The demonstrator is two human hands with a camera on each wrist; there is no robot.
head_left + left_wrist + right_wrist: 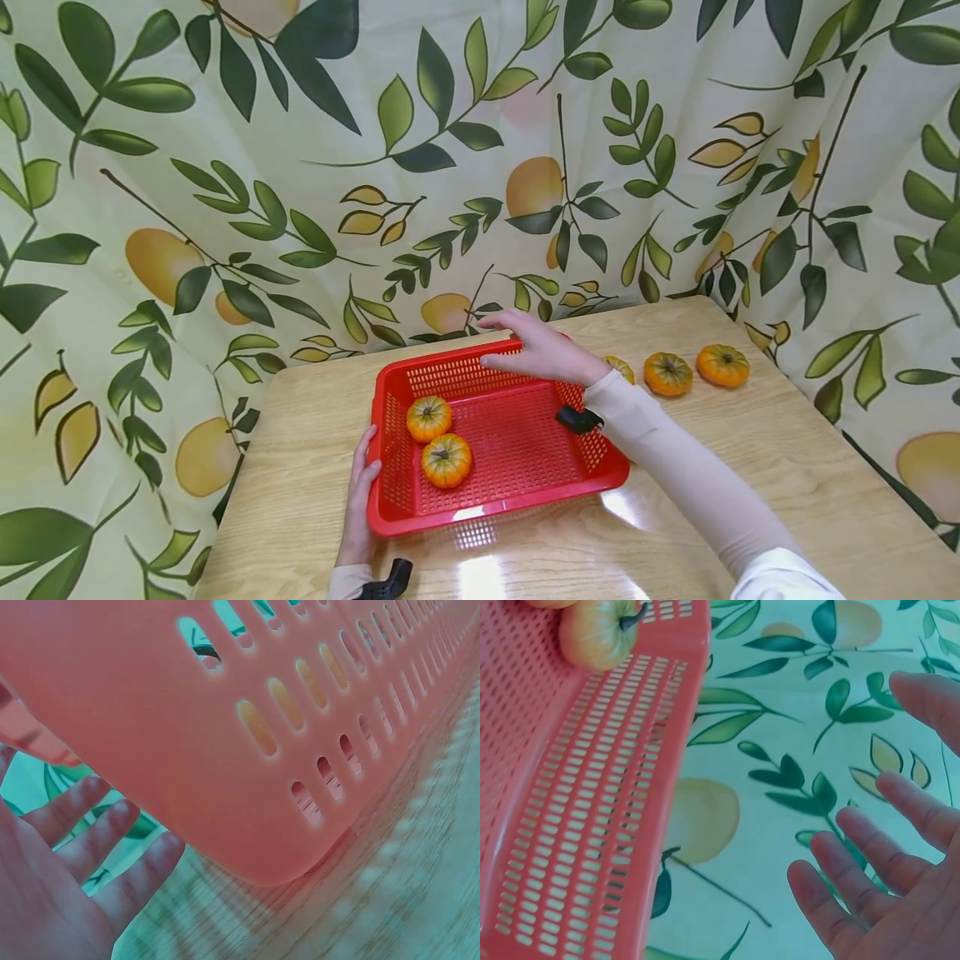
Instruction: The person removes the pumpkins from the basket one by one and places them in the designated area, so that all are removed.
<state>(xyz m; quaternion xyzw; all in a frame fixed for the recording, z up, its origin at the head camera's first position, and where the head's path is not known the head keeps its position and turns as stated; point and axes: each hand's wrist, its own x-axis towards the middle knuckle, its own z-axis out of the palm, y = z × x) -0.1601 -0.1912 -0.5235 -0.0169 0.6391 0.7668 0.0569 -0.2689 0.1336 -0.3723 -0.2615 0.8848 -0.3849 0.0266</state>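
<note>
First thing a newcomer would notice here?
Probably the bright red basket mid-table in the head view, with two orange pumpkins toward its left side and the left hand at its left wall. Next, the right hand, appearing over the basket's far side, and three more pumpkins on the table to the right, one partly hidden by the arm. The leafy backdrop fills everything behind.

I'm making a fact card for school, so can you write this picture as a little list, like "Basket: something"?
Basket: red plastic, with slotted sides
Mini pumpkins inside: two, toward the left
Mini pumpkins outside: three, right of the basket, one partly hidden
Left grip: touches the basket's left side
Right grip: raised, holding nothing
Table: wooden
Backdrop: cloth printed with leaves and fruit
</note>
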